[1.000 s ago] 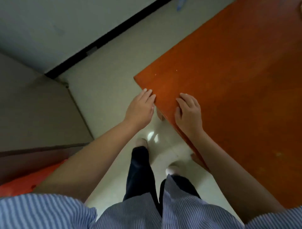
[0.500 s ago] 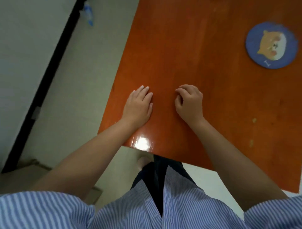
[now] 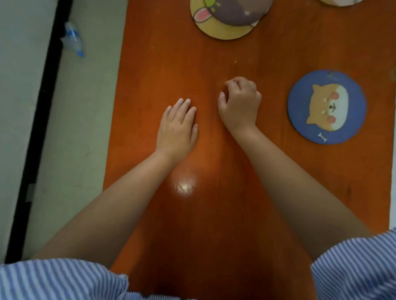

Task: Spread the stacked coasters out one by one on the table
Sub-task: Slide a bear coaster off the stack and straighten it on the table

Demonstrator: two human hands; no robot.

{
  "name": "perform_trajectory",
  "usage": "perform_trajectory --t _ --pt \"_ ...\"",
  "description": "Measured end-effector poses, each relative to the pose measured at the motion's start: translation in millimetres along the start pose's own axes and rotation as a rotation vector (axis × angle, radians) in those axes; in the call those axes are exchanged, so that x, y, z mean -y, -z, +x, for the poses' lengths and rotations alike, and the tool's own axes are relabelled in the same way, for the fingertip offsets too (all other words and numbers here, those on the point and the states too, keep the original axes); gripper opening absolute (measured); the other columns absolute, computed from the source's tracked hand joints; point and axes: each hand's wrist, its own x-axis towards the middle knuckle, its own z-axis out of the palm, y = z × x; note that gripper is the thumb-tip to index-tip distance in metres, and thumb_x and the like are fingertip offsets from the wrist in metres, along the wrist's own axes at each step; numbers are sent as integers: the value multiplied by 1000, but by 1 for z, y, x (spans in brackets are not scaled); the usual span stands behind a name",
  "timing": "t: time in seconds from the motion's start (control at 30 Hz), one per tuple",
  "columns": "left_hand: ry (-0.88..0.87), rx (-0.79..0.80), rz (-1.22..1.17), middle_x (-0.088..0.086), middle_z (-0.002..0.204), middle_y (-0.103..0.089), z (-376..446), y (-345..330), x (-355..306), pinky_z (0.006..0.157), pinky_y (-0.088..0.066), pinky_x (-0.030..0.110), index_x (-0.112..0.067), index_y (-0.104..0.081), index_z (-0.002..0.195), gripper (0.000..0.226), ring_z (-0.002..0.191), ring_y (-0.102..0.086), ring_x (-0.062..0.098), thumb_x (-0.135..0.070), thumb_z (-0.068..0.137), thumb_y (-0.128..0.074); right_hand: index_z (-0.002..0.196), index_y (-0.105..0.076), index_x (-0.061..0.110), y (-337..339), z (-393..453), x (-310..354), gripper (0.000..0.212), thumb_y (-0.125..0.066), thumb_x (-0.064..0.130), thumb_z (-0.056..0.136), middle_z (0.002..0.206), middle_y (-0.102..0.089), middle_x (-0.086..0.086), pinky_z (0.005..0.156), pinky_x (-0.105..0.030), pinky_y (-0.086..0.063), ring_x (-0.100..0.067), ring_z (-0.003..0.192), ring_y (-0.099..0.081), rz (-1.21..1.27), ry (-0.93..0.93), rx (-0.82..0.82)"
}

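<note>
A round blue coaster with a dog face (image 3: 326, 106) lies flat on the orange table (image 3: 214, 214), right of my hands. At the top edge a yellow coaster with a rabbit drawing (image 3: 227, 19) is partly cut off by the frame, and a sliver of a pale coaster (image 3: 338, 2) shows at the top right. My left hand (image 3: 176, 128) rests flat on the table, palm down, holding nothing. My right hand (image 3: 240, 105) sits beside it with fingers curled loosely and nothing in it.
The table's left edge (image 3: 115, 117) runs close to my left hand, with pale floor beyond. A crumpled plastic bottle (image 3: 72, 39) lies on the floor by a black baseboard strip (image 3: 40, 128). My striped shirt fills the bottom.
The view has swung right and forward over the table, bringing the coasters into sight. Both hands have shifted further onto the table; the right fingers have curled more.
</note>
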Motion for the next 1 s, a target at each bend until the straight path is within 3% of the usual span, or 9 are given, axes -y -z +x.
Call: perform_trajectory --t 0.23,0.4,0.57,0.67,0.83,0.9,1.0 --pt "-22 6 42 24 129 -54 15 0 1 102 -35 52 1 -51 120 43 124 -46 38 -23 86 -40 132 -44 14 -16 79 9 41 -46 30 93 143 -40 -11 101 -42 -35 -28 130 -36 -99 -122 -11" --pt "-27 -13 86 20 116 -64 26 2 1 90 -46 47 -1 -59 109 37 110 -58 37 -23 82 -47 130 -45 17 -26 108 9 38 -43 29 95 151 -33 -6 102 -41 -33 -25 134 -31 -106 -123 -24" --pt "10 -26 110 16 107 -67 33 4 0 86 -47 46 -5 -61 101 34 100 -62 35 -25 81 -45 119 -55 15 -24 133 2 30 -48 30 94 127 -52 -3 92 -35 -39 -23 120 -43 -76 -87 -79" --pt "13 -22 100 17 108 -67 34 4 1 86 -47 47 -4 -61 102 34 101 -62 35 -26 81 -44 112 -58 13 -22 138 0 29 -38 27 98 120 -56 -4 89 -34 -38 -23 115 -46 -152 22 -79" --pt "28 -25 70 16 110 -66 35 1 2 87 -46 47 -5 -61 102 33 103 -60 35 -26 81 -45 109 -56 8 -24 140 0 28 -32 7 94 116 -56 -8 86 -34 -35 -24 110 -48 -137 101 -119" --pt "23 -41 9 17 111 -65 28 2 -2 89 -45 47 -4 -60 104 34 105 -59 35 -25 82 -44 104 -58 4 -17 116 -3 24 -39 3 89 112 -60 -11 83 -33 -32 -26 107 -52 -113 143 -137" --pt "90 -98 -157 23 108 -64 34 7 3 88 -43 42 2 -57 109 38 101 -58 38 -22 84 -40 79 -65 -2 -14 65 -1 8 -63 -6 72 83 -69 -19 71 -33 -27 -31 86 -65 -75 286 -151"
